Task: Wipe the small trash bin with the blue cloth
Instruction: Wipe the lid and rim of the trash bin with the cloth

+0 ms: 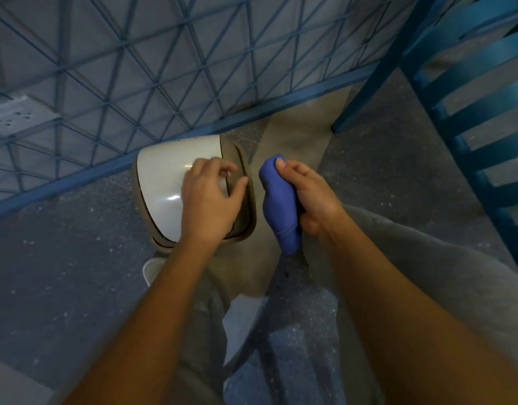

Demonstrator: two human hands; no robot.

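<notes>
Your left hand (pixel 211 200) rests spread on the small trash bin with its glossy cream swing lid and tan plastic rim (pixel 164 182), which stands on the speckled grey floor (pixel 62 258) near the blue wire-mesh fence (pixel 135 68). Your right hand (pixel 313 197) clenches the bunched blue cloth (pixel 279 206) just beside the bin, not touching it. Judgement: no wiping evident; all surfaces remain, 0 confirmed done.

You're in dim, bluish light, low contrast overall. Two small glare spots on the bin lid (pixel 164 176) suggest light from above. Soft shadows only, darkest under your forearms at the bottom. Wide-angle lens bends the mesh fence (pixel 135 68) and the ladder (pixel 480 83) twd the edges. Slight softness/motion blur throughout; the floor (pixel 62 258) looks grainy, corners smeared.
</notes>
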